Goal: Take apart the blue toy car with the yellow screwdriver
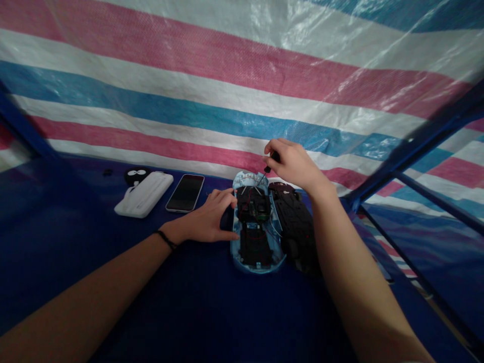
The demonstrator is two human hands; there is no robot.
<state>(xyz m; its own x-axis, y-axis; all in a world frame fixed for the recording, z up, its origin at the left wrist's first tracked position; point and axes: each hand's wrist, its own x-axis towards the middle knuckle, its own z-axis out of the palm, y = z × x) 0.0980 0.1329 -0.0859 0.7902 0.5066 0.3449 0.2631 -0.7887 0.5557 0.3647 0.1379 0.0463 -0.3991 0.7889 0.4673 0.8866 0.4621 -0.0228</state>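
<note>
A light blue toy car body (259, 269) lies upside down, its black interior, thin wires and a small circuit board exposed. My left hand (213, 216) rests at the left side of the body, thumb and fingers spread apart against its edge. Above the far end, my right hand (291, 161) is closed around the dark handle of a screwdriver (267, 169). The thin shaft slants down to the left, with its tip at the far part of the body. Just right of it lies the black toy car chassis (297, 222), partly hidden by my right forearm.
On the blue surface (189, 302), a smartphone (185, 193) and a white power bank (145, 195) lie to the left, beside a round black item with cartoon eyes (136, 175). A striped plastic sheet (189, 75) hangs behind. Blue metal bars (416, 136) frame the right side.
</note>
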